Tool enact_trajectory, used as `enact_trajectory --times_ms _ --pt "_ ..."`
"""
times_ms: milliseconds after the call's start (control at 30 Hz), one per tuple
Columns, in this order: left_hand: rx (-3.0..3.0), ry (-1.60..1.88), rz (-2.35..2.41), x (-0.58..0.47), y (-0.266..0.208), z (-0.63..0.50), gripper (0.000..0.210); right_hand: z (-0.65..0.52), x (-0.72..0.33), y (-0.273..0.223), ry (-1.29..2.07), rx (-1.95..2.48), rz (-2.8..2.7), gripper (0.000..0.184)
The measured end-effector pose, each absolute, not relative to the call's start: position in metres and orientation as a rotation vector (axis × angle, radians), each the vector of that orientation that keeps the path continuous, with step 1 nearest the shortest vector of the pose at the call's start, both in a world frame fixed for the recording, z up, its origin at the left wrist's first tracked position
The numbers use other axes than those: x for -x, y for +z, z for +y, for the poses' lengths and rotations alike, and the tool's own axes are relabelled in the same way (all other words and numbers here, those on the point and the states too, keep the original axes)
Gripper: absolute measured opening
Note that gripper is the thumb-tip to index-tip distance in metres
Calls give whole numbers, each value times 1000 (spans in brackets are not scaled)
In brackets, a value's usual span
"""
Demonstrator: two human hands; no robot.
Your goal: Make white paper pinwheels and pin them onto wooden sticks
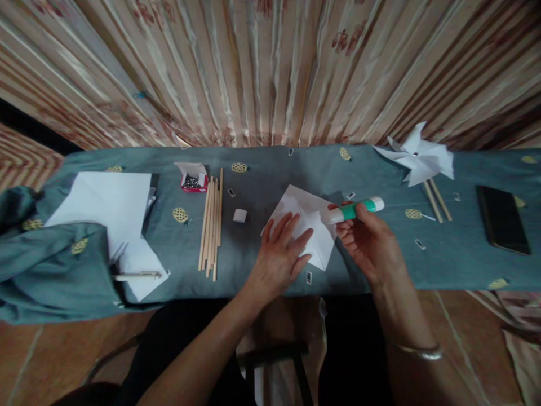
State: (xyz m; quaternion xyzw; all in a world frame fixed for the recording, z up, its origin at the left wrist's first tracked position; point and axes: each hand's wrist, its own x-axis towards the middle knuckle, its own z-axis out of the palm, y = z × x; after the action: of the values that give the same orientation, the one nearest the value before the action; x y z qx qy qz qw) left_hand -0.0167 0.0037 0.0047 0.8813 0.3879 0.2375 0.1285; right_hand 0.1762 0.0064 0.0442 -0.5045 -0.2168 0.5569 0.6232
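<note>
A square of white paper (323, 239) with cut or folded lines lies on the cloth in front of me. My left hand (281, 248) rests flat on it, fingers spread. In my right hand (363, 239) is a green and white glue stick (350, 212), held almost level over the right corner of the paper. Its uncapped end points left, close to the sheet; whether it touches I cannot tell. The white glue cap (240, 215) sits on the cloth to the left of the paper.
Several wooden sticks (211, 225) lie beside an open red box of small metal pieces (193, 181). White sheets (114, 197) and a pen (137, 276) are at left. Paper pinwheels (416, 155) on sticks and a dark phone (502, 219) lie at right. A curtain (270, 73) hangs behind.
</note>
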Motion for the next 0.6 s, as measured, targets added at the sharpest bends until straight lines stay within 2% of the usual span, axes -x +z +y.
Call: enact_trajectory --times_ms 133,233,467,600 --pt "-2490 952 1444 53 13 26 44 3 -184 44 1331 1094 -499 29" --pt "-2397 953 1669 80 11 42 45 1 -185 46 1322 1082 -438 31" --pt "-2204 841 1733 97 4 55 33 -2 -177 49 1330 1115 -370 34" --pt "-2103 886 1682 91 9 53 27 -2 -171 48 1381 1126 -378 29"
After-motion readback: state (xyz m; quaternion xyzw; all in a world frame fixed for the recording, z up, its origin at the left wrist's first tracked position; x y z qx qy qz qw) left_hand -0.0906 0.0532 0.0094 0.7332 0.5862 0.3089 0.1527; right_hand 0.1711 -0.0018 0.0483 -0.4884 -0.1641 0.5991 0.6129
